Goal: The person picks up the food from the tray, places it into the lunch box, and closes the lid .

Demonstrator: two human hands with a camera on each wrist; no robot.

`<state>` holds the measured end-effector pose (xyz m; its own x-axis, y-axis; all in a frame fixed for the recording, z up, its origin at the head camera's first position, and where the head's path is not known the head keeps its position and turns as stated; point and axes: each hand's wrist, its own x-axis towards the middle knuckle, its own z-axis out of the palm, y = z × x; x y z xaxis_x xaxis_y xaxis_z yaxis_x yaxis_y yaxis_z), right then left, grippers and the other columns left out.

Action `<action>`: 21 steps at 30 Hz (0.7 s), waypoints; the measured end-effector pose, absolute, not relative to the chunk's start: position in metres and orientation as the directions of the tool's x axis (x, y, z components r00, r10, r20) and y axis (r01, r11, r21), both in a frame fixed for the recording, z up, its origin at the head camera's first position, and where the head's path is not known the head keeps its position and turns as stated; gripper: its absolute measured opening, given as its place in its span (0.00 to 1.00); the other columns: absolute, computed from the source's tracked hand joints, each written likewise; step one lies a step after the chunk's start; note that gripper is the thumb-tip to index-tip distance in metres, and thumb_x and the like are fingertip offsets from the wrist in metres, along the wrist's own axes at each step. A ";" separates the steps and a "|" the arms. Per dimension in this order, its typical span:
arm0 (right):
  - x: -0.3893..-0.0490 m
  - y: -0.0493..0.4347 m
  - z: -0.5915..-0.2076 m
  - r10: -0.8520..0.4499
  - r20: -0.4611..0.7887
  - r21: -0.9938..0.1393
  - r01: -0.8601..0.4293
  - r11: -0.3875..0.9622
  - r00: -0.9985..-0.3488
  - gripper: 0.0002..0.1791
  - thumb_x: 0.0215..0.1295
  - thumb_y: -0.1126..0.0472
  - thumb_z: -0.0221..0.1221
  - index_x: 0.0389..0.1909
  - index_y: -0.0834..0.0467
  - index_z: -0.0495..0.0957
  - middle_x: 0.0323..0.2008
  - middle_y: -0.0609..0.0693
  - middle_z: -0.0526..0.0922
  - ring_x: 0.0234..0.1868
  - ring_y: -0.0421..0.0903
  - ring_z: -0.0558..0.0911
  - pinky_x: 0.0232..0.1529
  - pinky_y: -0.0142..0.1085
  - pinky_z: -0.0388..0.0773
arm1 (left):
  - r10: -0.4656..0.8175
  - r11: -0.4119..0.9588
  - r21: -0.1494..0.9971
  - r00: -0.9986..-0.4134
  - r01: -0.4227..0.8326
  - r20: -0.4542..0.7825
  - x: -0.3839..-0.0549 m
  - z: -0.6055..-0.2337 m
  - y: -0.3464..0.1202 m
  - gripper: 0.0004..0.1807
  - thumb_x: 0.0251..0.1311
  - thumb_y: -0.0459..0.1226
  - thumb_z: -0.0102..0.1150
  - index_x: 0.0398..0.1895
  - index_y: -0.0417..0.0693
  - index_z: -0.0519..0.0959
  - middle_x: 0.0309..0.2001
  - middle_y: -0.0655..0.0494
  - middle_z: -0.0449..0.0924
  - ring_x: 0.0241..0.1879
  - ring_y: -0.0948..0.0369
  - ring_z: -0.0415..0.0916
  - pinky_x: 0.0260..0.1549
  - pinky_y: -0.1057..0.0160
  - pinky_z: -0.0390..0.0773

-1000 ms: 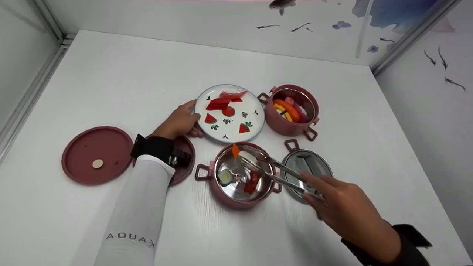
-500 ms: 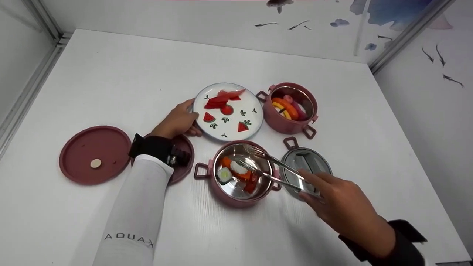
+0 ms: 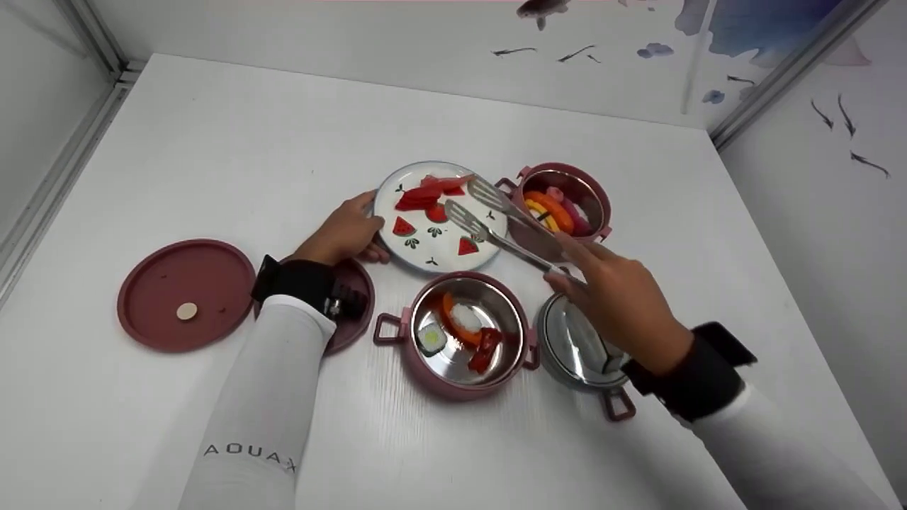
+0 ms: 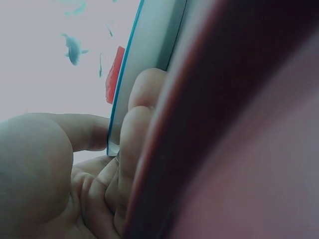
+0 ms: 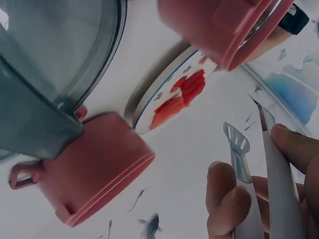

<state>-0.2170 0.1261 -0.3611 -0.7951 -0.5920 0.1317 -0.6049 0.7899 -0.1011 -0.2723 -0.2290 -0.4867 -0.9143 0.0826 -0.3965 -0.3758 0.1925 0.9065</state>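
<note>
My left hand (image 3: 344,230) holds the left edge of a round white plate (image 3: 445,259) printed with watermelon pictures, thumb on top and fingers beneath. In the left wrist view, the thumb (image 4: 87,130) presses against the plate's rim. Red toy food slices (image 3: 419,198) lie on the plate's far half. My right hand (image 3: 620,297) holds slotted metal tongs (image 3: 524,253); their tips are spread above the plate's right half, with nothing between them. Below the plate, a pink pot (image 3: 453,391) contains a white-and-orange sushi piece (image 3: 464,319), a sushi roll (image 3: 431,339) and a red piece (image 3: 485,350).
Another pink pot (image 3: 542,244), holding orange, yellow and pink toy food (image 3: 554,211), stands right of the plate. A grey-green see-through lid (image 3: 572,347) lies right of the near pot. Two dark red round lids are at left, one (image 3: 212,283) with a beige disc (image 3: 186,312).
The white-and-orange sushi piece has been let go from the tongs into the near pot. My right hand has carried the tongs up and away to the plate. The left hand stays put.
</note>
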 end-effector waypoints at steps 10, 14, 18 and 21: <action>-0.286 0.095 -0.359 -0.559 0.002 -0.021 -0.559 0.829 -0.829 0.24 0.68 0.56 0.63 0.59 0.66 0.74 0.41 0.65 0.84 0.43 0.62 0.84 0.45 0.56 0.83 | 0.074 0.203 0.910 -0.921 -0.361 -0.382 -0.274 -0.488 -0.229 0.35 0.73 0.36 0.40 0.81 0.55 0.47 0.23 0.49 0.81 0.19 0.61 0.83 0.20 0.69 0.81; -0.295 0.089 -0.363 -0.557 -0.007 0.028 -0.557 0.830 -0.831 0.24 0.66 0.57 0.65 0.58 0.67 0.75 0.44 0.65 0.84 0.46 0.62 0.84 0.49 0.56 0.83 | 0.074 0.201 0.910 -0.921 -0.362 -0.382 -0.273 -0.488 -0.229 0.35 0.72 0.36 0.40 0.81 0.55 0.47 0.22 0.49 0.82 0.19 0.61 0.83 0.20 0.69 0.81; -0.304 0.084 -0.368 -0.543 -0.017 0.030 -0.543 0.839 -0.840 0.22 0.67 0.55 0.64 0.56 0.65 0.77 0.46 0.63 0.85 0.48 0.61 0.83 0.52 0.55 0.81 | 0.068 0.188 0.919 -0.928 -0.347 -0.365 -0.273 -0.489 -0.228 0.35 0.71 0.35 0.40 0.81 0.55 0.49 0.21 0.49 0.81 0.18 0.61 0.83 0.19 0.69 0.81; -0.312 0.079 -0.369 -0.535 -0.038 0.041 -0.536 0.843 -0.844 0.23 0.69 0.52 0.62 0.56 0.64 0.78 0.49 0.63 0.85 0.51 0.62 0.83 0.56 0.55 0.80 | 0.068 0.182 0.923 -0.932 -0.339 -0.356 -0.274 -0.489 -0.227 0.35 0.71 0.35 0.40 0.81 0.54 0.49 0.22 0.49 0.81 0.18 0.60 0.83 0.19 0.68 0.81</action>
<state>-0.3116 0.0794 -0.3685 -0.8440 -0.5349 -0.0382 -0.5362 0.8431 0.0408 -0.2740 -0.2269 -0.4889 -0.9322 0.0680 -0.3555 -0.3387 0.1824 0.9230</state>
